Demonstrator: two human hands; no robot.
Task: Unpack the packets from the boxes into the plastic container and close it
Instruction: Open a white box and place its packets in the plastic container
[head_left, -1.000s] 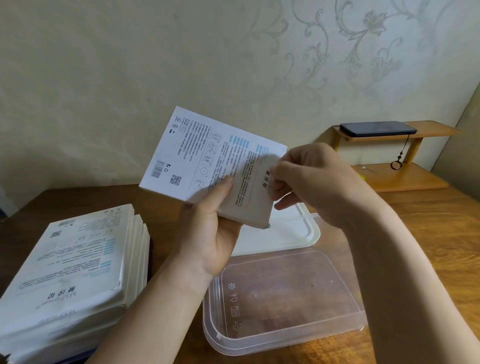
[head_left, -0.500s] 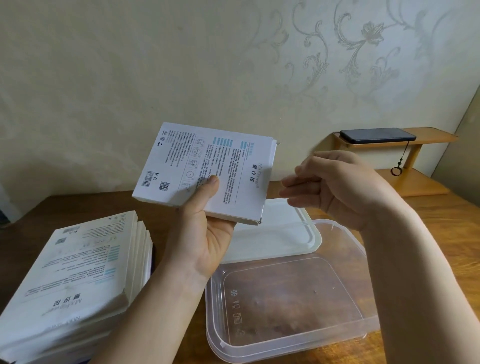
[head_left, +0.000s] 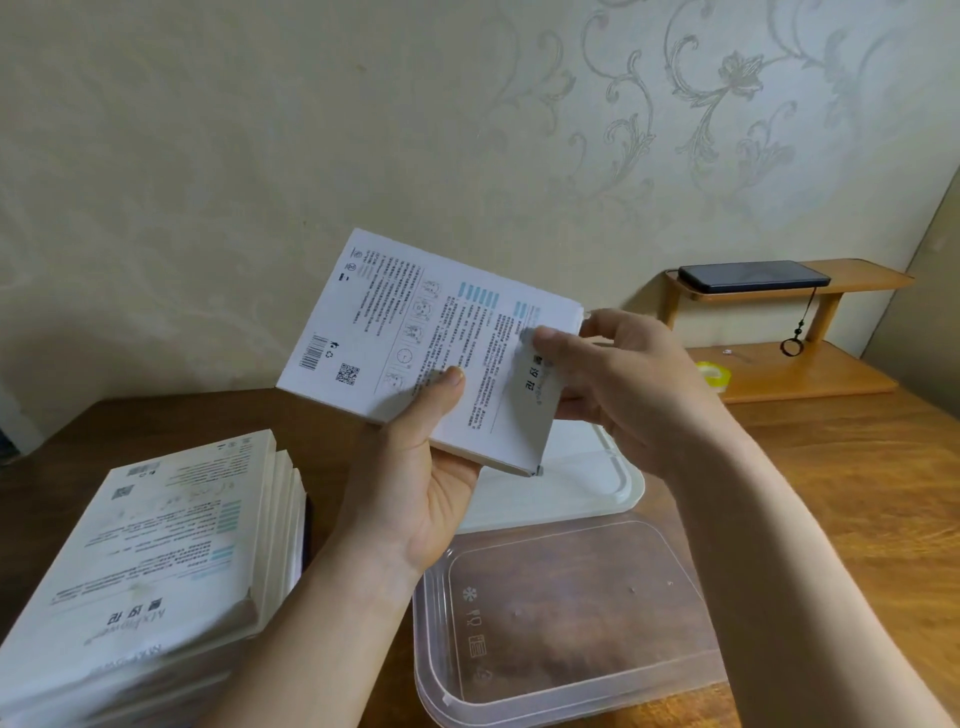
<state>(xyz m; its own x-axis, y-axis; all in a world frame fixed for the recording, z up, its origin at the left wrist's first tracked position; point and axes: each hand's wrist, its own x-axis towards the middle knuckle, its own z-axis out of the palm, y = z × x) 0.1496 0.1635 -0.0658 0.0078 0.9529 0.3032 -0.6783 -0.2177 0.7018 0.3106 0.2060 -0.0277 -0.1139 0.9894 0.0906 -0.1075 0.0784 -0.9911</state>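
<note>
Right hand (head_left: 623, 384) returned, pinching box (head_left: 415, 348) end; left hand (head_left: 421, 467) grips its edge.

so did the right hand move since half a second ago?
Yes. The right hand has closed leftward, away from the wooden shelf, onto the end of the white box that the left hand holds.

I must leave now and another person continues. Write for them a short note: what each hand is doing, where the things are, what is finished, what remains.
Left hand: holds one white box from below, raised over the table.
Right hand: pinches the flap at that box's right end; box not yet emptied.
Plastic container: open and empty, near edge of the table. Its white lid lies just behind it.
Stack of boxes: at the left, untouched.
Done: no packets in yet.
Left: empty every box into the container, then close the lid.
</note>
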